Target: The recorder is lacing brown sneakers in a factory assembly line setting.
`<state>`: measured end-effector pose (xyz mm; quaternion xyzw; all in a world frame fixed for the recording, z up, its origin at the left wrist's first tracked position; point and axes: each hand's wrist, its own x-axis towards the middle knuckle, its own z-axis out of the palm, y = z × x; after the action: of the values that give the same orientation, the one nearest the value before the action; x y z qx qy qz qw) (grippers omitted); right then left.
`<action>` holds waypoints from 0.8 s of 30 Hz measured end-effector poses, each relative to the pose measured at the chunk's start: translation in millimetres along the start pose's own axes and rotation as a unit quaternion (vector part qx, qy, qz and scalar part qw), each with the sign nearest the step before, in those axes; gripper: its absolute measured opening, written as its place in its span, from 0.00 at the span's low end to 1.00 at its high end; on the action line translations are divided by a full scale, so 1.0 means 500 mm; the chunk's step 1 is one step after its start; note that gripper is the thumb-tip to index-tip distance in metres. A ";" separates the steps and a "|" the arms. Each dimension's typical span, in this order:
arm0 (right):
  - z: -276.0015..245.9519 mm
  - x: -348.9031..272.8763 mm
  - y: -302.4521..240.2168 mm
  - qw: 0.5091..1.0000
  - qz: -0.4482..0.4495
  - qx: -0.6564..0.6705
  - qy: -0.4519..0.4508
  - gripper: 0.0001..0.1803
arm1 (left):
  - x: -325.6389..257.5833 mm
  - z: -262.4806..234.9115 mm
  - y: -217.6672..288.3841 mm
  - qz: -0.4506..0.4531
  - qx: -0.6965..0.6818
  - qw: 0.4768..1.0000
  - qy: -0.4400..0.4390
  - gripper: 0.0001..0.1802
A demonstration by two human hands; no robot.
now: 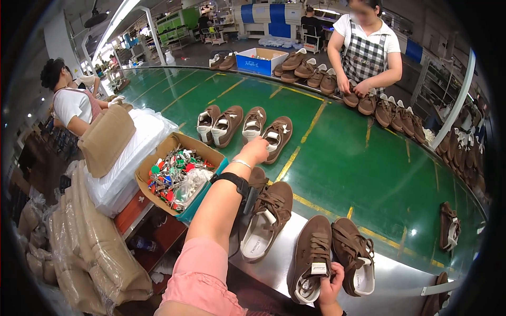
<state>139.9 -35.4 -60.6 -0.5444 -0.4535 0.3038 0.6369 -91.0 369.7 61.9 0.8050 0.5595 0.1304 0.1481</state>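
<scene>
My left hand [254,151] reaches across to the green conveyor, its fingers closed at the heel opening of a brown lace-up shoe [282,132]. That shoe is the rightmost in a short row of brown shoes with white linings and white tags. Low in the view, my right hand [331,287] pinches the collar of another brown shoe [312,245], toe pointing away, on the metal ledge. Close to its right lies a matching shoe [352,253], tilted a little. Left of these, a third shoe [269,218] shows its white insole; my left forearm partly hides one behind it.
A carton [221,167] of metal clips with coloured parts and a clear bag stands left of my forearm. Padded brown bundles [100,242] in plastic lie beyond it. Across the green conveyor [363,163], a co-worker [369,52] handles one of several lined-up shoes near a blue box [258,63].
</scene>
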 end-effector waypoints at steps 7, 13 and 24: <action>-0.006 0.003 0.005 1.000 -0.024 -0.004 0.012 0.21 | 0.013 -0.008 0.036 0.016 -0.028 0.999 0.005 0.23; 0.015 0.017 -0.014 0.997 -0.053 -0.050 -0.009 0.19 | 0.024 -0.009 -0.030 -0.017 -0.063 0.997 -0.037 0.30; 0.014 0.001 -0.003 0.996 -0.042 -0.071 0.038 0.17 | -0.310 -0.115 0.231 0.218 -0.235 0.915 -0.246 0.21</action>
<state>133.4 -32.4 -59.1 -0.5798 -0.4717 0.2226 0.6259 -65.5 191.3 152.6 0.8557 0.2697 0.0853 0.4334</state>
